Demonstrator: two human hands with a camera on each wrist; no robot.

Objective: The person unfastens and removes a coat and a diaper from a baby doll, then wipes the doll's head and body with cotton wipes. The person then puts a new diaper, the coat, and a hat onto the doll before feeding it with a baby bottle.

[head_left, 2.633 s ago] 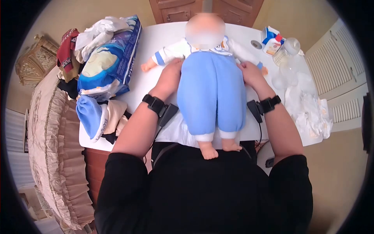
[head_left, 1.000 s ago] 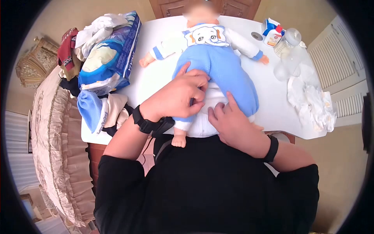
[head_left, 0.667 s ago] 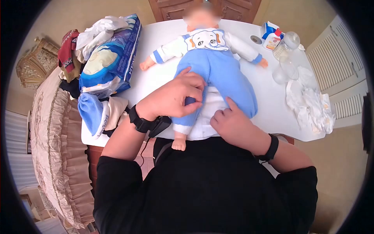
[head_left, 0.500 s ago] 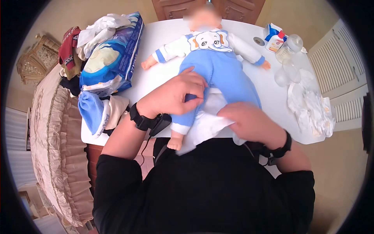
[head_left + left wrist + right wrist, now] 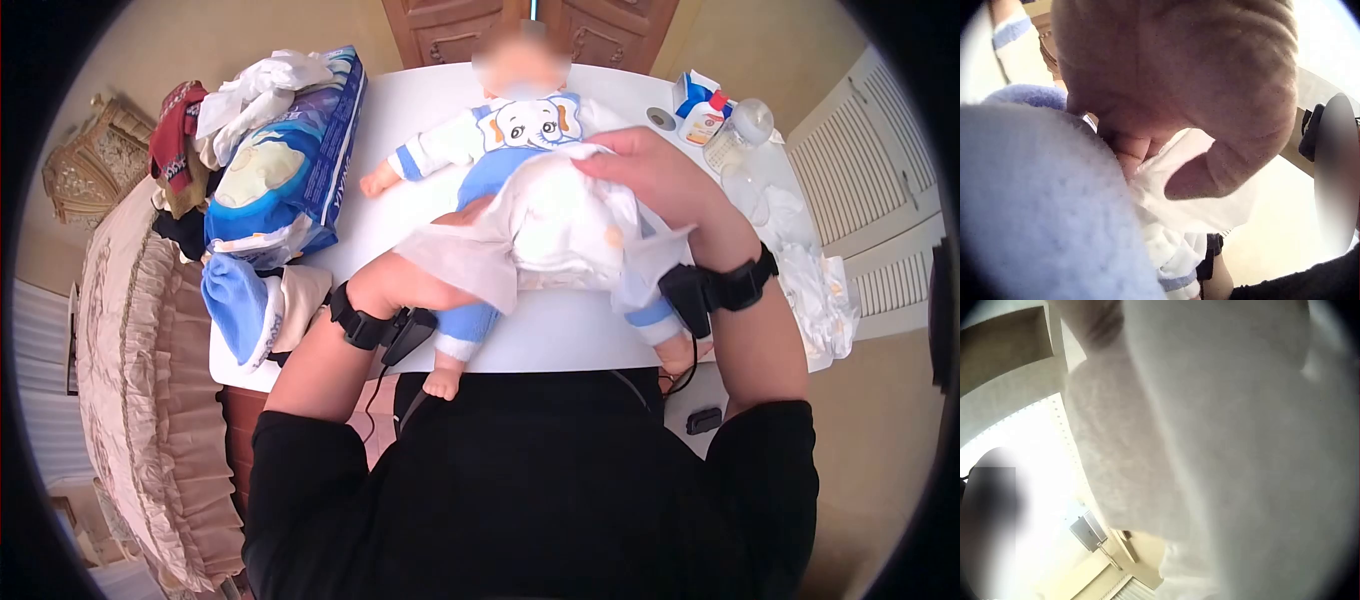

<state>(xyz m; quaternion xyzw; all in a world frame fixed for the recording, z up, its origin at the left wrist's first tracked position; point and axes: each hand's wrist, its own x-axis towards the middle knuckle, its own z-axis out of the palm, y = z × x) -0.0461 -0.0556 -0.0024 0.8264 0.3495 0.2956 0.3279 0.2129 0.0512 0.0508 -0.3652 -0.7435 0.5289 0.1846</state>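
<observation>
A doll lies on its back on the white table (image 5: 415, 90), in a white top with an elephant face (image 5: 535, 125) and blue trousers (image 5: 490, 172). Across its hips a white diaper (image 5: 565, 215) stands lifted, its side flaps hanging out. My right hand (image 5: 665, 180) pinches the diaper's upper edge near the doll's belly. Against the other trouser leg, my left hand (image 5: 415, 285) is mostly covered by a flap; the left wrist view shows its fingers curled in by the blue cloth (image 5: 1035, 194) and white sheet (image 5: 1210, 209). I cannot tell what they grip. White material fills the right wrist view.
A blue diaper pack (image 5: 275, 170) lies at the left, white cloths (image 5: 265, 85) on top. Beside it are a red knit piece (image 5: 178, 135) and a blue hat (image 5: 235, 305). At the right stand a red-capped bottle (image 5: 705, 118), clear bottles (image 5: 750, 125) and crumpled diapers (image 5: 815, 290).
The hands first lay beside the doll, then came between its parted legs. My right hand has taken the white diaper from there and raised it over the hips; its flap now covers my left hand.
</observation>
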